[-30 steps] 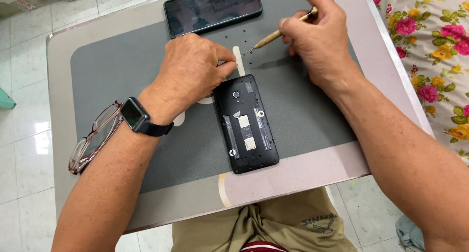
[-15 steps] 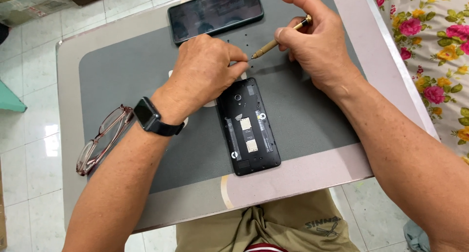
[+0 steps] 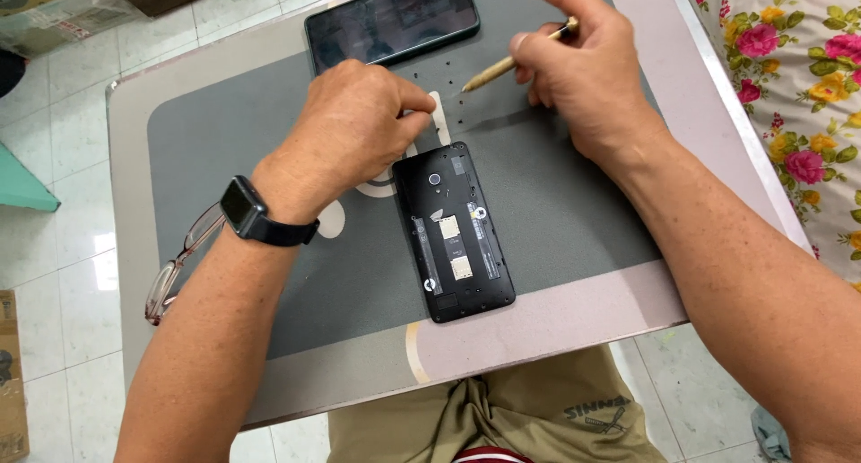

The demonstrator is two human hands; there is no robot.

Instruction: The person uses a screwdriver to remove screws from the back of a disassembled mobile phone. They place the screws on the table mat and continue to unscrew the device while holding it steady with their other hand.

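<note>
An opened black phone (image 3: 455, 232) lies back side up on a grey mat (image 3: 224, 140), its inner cover and card slots showing. My left hand (image 3: 350, 131), with a black smartwatch at the wrist, pinches a small white strip (image 3: 439, 119) just above the phone's top edge. My right hand (image 3: 583, 68) holds a tan, pencil-like screwdriver (image 3: 502, 65) with its tip pointing down-left toward several tiny black screws (image 3: 457, 100) on the mat.
A second phone (image 3: 392, 21) with a dark screen lies at the mat's far edge. Glasses (image 3: 179, 266) rest at the table's left edge. A flowered cloth (image 3: 798, 95) lies to the right. Tiled floor surrounds the small table.
My left hand has shifted slightly, so the white strip shows between its fingers again. My right hand still holds the screwdriver over the screws. The phone has not moved on the mat.
</note>
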